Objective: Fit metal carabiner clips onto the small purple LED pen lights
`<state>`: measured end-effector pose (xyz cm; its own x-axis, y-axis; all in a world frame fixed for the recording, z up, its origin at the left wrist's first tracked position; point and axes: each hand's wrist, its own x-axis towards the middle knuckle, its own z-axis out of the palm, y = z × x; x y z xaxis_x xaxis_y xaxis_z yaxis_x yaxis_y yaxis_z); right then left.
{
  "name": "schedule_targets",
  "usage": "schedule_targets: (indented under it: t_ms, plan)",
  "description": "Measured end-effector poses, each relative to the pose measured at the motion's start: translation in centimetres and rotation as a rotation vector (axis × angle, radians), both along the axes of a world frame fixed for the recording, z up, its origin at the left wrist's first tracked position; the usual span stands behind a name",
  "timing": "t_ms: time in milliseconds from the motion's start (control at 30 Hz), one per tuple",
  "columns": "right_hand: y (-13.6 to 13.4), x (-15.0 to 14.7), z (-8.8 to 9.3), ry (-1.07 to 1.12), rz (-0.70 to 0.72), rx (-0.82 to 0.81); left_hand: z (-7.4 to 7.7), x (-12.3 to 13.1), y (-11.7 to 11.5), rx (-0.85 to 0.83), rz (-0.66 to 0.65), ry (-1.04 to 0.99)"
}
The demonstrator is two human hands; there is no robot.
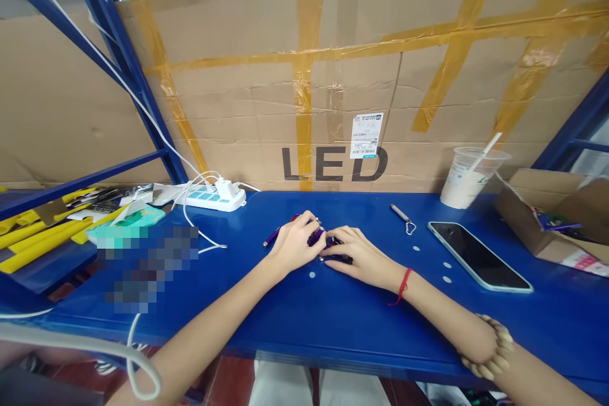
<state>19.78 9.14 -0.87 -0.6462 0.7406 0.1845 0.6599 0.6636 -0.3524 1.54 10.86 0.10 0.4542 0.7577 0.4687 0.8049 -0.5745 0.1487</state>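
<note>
Left of the phone [480,257], the left hand [297,242] and right hand [364,254] met over a purple-and-dark cluster [318,236]. Fingers curled narrow; grip hidden, could not tell. Step, as judged: close handling of small pieces; light fingertip control called for. The hands themselves screened the cluster. Beyond the phone: metal clip [404,219], then cup [464,181], then cardboard [238,108].

From the right hand [364,257], big black capitals [328,163] at 11 o'clock read "LED" on the cardboard [247,120]. At 12 o'clock, a white label [364,139] there carries a barcode and print too small to read. Markings on the cup [459,187] at 2 o'clock are likewise illegible.
</note>
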Motion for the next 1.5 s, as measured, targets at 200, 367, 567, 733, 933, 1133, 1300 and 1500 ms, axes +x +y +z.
schedule_targets:
  t_ms: [200,367,567,733,933,1133,1300,1500]
  plan:
    - [-0.07,-0.16,0.01,0.014,0.010,0.000,-0.02,0.09,-0.03,-0.018,-0.015,0.007]
    - [-0.01,-0.18,0.00,0.022,0.020,0.021,-0.43,0.11,0.14,-0.009,-0.022,0.019]
    - [-0.22,-0.31,0.05,0.024,-0.001,0.011,-0.66,0.04,0.20,-0.006,-0.023,0.023]
    - [-0.23,-0.41,-0.15,0.012,0.013,0.011,-0.61,0.17,0.18,-0.008,-0.025,0.036]
    - [-0.07,-0.37,-0.23,0.021,-0.001,-0.014,-0.73,0.19,0.18,0.044,-0.055,0.007]
    - [0.10,-0.45,-0.31,0.044,-0.016,-0.037,-0.67,0.04,0.08,-0.003,-0.057,0.019]
    - [0.22,-0.20,-0.49,0.093,-0.017,-0.048,-0.14,0.16,-0.13,-0.068,-0.043,0.020]
    - [0.19,-0.34,-0.45,0.124,-0.036,-0.038,-0.23,-0.01,0.15,-0.090,-0.041,0.019]
